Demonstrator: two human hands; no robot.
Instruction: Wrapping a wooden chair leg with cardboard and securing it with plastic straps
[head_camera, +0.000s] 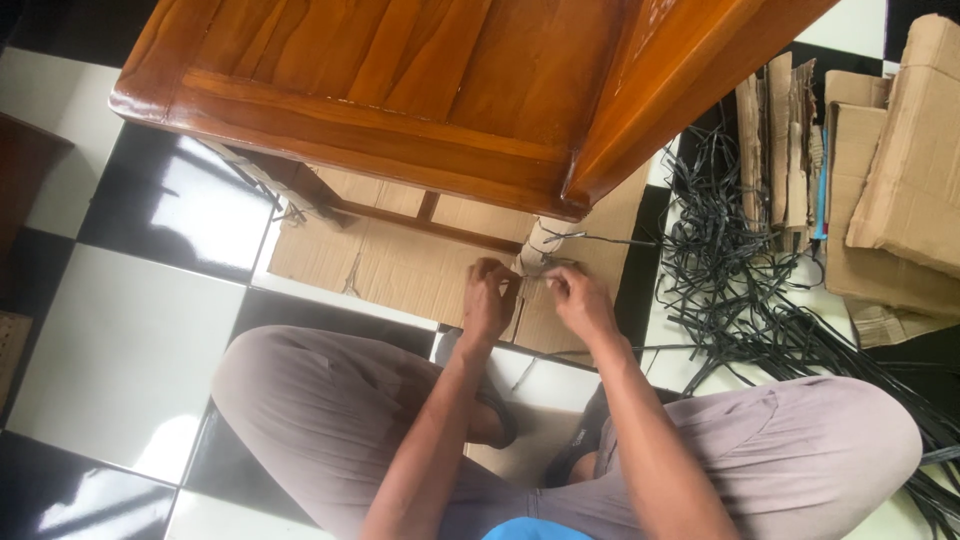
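Under the corner of the wooden table (400, 90), both hands meet at its cardboard-wrapped leg (540, 245): the left hand (488, 300) and right hand (580, 300) each pinch black strap (560, 262) against the wrap, apparently cinching it; loose straps (740, 290) lie alongside.

Colours and patterns: furniture, floor, packing materials.
Wooden furniture (420, 90): glossy orange-brown with darker grain streaks. Floor (120, 350): black-and-white chequered tiles, glossy. Flat cardboard (400, 265) beneath: plain tan; stacked cardboard (900, 180) at 2 o'clock: same tan, with a blue edge. Strapping bands (740, 290) at 3 o'clock: black. Trousers (330, 400): greyish mauve. Shirt (535, 530) at 6 o'clock: bright blue.
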